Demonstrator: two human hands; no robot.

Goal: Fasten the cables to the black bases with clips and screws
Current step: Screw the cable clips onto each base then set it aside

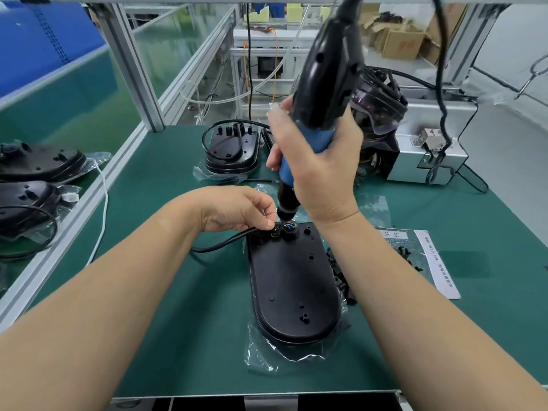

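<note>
A black oval base (pixel 293 289) lies on clear plastic film on the green mat, its far end toward the screwdriver. A black cable (pixel 225 243) runs in from the left to that far end, where coloured wires show in a round socket. My left hand (pixel 237 210) pinches the cable and a small clip (pixel 275 232) at the base's far edge. My right hand (pixel 320 161) grips a black and blue electric screwdriver (pixel 323 84), held upright with its tip down at the clip.
A stack of black bases with a cable (pixel 229 149) sits further back. More bases (pixel 35 164) lie on the left bench. A grey screw feeder box (pixel 430 161) stands back right. A bag of black clips (pixel 412 256) with a paper label lies right of the base.
</note>
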